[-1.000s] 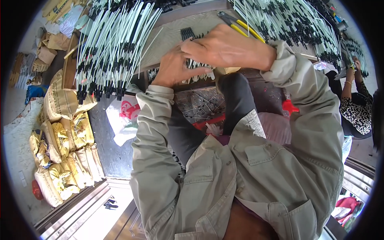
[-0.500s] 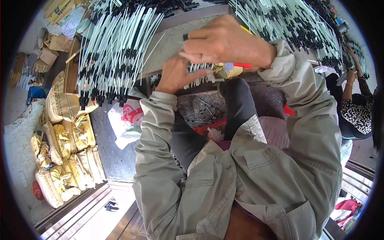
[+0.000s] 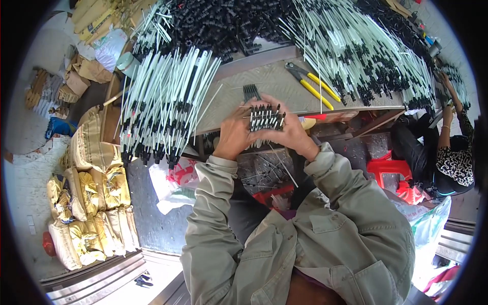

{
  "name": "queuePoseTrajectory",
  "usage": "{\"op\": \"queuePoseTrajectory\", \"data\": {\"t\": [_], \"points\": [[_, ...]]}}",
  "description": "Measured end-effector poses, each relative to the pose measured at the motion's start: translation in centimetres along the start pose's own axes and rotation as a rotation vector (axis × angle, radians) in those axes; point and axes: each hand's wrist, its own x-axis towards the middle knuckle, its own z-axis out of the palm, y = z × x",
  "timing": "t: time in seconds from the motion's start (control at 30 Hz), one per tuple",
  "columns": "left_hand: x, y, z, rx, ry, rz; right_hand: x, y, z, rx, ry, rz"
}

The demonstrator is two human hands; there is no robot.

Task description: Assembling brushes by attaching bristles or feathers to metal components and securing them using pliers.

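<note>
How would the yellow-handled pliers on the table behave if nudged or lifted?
The pliers would probably slide rather than roll: they lie flat, handles spread. They may feel head-heavy, given the metal-looking head. Lifted by one handle, the other might swing, as both seem hinged together.

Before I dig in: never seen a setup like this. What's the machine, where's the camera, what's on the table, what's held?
There's no machine: these are a person's bare left hand and right hand. Every picture comes from one fisheye camera on that person's head, looking down, so straight edges bend near the rim.

The worktable carries yellow-handled pliers or cutters. A heap of pale rods with black parts lies at right, a similar bunch at left, and small black pieces at the back.

Both hands hold a compact bundle of thin black-and-white pieces. At far right is another person.
</note>
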Motion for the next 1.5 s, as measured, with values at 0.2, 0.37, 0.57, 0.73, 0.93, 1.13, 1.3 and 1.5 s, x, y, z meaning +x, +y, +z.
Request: {"op": "queuePoseTrajectory", "data": {"t": [0.2, 0.37, 0.57, 0.73, 0.93, 1.13, 1.3, 1.5], "points": [[0.4, -0.3, 0.1, 0.058, 0.009, 0.061, -6.3, 2.7, -3.6, -0.177, 0.092, -0.179], [-0.1, -1.0, 0.4, 0.043, -0.007, -0.023, -7.6, 2.8, 0.0, -0.550, -0.088, 0.050], [0.5, 0.2, 0.1, 0.013, 0.004, -0.053, -6.6, 2.5, 0.1, -0.463, 0.105, -0.095], [0.1, -0.2, -0.1, 0.039, -0.049, -0.038, -2.6, 1.3, 0.5, -0.225, 0.179, -0.182], [-0.5, -0.5, 0.0, 0.132, -0.106, -0.124, 2.1, -0.1, -0.4, 0.128, -0.182, -0.170], [-0.4, -0.5, 0.0, 0.019, -0.053, -0.079, 1.6, -0.9, 1.1, 0.499, -0.132, 0.009], [0.9, 5.0, -0.1, -0.125, -0.024, 0.132, -0.7, -6.3, -3.4, -0.329, 0.041, -0.652], [-5.5, 11.4, 9.5, -1.137, -0.050, -0.520, -7.3, -6.2, -4.4, 0.397, -0.047, 0.101]]}}
